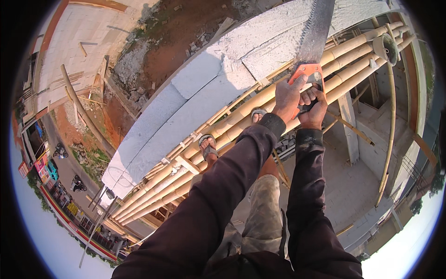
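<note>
Both of my hands are closed on a hand saw (316, 38) with an orange-and-black handle. My left hand (287, 98) wraps the handle's left side, its thumb lying along the top. On the right side, my right hand (315, 110) grips the same handle, fingers curled. The toothed blade points away from me, its teeth facing left and its far end cut off by the picture's upper edge. Below it runs a wall of pale lightweight blocks (204, 86); whether the blade touches the wall I cannot tell.
My sandalled feet (207, 145) stand on bamboo poles (241, 114) alongside the wall, high above a lower floor (344, 186). A cone-shaped bucket (385, 49) sits on the poles at right. Upright bamboo (392, 121) rises beyond. Rubble (132, 69) and a road with motorbikes (78, 183) lie far below left.
</note>
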Motion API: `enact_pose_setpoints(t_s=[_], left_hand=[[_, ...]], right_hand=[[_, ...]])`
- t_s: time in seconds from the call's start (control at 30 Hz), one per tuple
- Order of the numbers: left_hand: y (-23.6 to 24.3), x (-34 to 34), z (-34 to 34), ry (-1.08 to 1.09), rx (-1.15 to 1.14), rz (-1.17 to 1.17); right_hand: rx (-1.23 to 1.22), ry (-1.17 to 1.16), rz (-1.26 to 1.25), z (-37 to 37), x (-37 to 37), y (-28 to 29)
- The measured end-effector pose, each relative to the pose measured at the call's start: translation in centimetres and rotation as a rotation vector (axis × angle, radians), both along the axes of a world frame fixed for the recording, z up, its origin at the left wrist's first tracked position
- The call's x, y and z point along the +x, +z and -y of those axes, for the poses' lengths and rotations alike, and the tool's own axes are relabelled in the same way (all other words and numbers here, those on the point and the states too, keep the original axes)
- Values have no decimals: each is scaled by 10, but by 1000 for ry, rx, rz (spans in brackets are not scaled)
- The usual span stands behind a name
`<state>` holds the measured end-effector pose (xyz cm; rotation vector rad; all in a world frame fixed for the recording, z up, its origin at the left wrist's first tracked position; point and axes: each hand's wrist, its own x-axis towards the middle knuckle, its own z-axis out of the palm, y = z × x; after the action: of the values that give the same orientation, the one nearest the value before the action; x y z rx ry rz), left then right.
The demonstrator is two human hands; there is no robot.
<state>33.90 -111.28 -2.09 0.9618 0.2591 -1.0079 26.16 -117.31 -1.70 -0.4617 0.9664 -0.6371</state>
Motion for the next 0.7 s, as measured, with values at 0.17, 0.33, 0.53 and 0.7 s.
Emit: enact_pose_setpoints(t_s=[0.17,0.33,0.53,0.7], left_hand=[[34,-15,-141,-87,249,-139],[35,-19,-134,-105,422,-157],[1,6,-70,-167,249,125],[44,-27,-175,-150,537,-90]], right_hand=[[122,16,16,-143,-11,25],[169,-111,-66,-139,-8,41],[104,-194,55,-77,15,3],[248,-33,-86,-183,-21,33]])
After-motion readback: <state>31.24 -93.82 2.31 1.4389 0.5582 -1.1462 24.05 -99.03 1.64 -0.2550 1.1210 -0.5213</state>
